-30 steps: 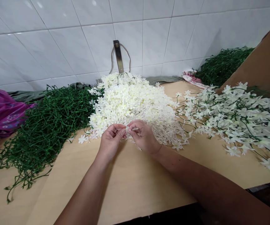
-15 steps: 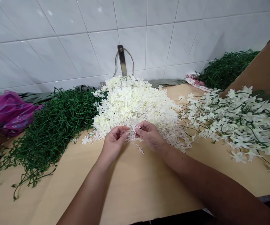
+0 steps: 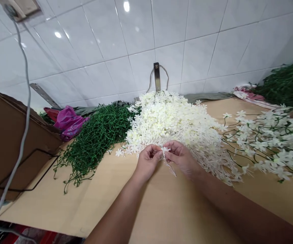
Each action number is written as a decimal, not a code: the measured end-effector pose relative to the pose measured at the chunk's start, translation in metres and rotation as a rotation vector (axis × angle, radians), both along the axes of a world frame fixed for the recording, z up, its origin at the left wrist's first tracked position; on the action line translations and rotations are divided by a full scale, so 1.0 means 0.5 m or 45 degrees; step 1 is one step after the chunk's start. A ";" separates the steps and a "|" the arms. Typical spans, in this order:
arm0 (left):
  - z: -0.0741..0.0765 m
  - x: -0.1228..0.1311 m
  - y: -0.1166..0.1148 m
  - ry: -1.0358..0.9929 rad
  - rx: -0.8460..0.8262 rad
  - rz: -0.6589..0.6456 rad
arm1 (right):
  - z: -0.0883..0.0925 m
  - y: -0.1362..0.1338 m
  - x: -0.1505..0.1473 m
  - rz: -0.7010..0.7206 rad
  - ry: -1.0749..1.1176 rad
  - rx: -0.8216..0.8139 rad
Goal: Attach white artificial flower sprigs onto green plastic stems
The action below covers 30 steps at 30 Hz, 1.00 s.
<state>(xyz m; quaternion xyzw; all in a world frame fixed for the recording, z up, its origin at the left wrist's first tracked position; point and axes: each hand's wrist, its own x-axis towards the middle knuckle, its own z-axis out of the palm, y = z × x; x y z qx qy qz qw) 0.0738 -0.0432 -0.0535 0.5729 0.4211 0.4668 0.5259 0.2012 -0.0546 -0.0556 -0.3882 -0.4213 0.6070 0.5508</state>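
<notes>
Between my two hands a small white artificial flower (image 3: 164, 150) is pinched, its petals spread above the fingertips. My left hand (image 3: 149, 157) is closed on it from the left, thumb against forefinger. From the right, my right hand (image 3: 179, 156) pinches it too. Just behind the hands rises a large heap of white artificial flowers (image 3: 169, 118), with thin pale stalks fanning out at its front and right. Several loose white stalks (image 3: 172, 170) lie on the table below my fingers.
Green plastic stems (image 3: 98, 135) are piled at the left, before a purple cloth bag (image 3: 69, 122). Assembled white flowers on green stems (image 3: 271, 142) lie at the right. A cardboard box (image 3: 16, 142) and grey cable (image 3: 21, 145) stand left; a metal bracket (image 3: 157, 77) is on the tiled wall.
The view has swung left, bringing the box and cable into sight. My hands have come together, and the white flower now shows between both sets of fingertips.
</notes>
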 end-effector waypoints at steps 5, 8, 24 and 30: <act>0.015 -0.079 0.049 0.501 0.202 0.278 | -0.006 0.016 0.021 -0.050 -0.128 0.038; 0.032 -0.169 0.099 1.190 0.187 0.553 | -0.014 0.024 0.031 -0.129 -0.093 0.036; 0.041 -0.222 0.161 1.889 0.475 0.449 | -0.014 0.023 0.037 -0.083 -0.160 0.048; 0.123 -0.221 0.169 1.803 0.600 0.602 | -0.010 0.019 0.036 -0.059 -0.144 0.057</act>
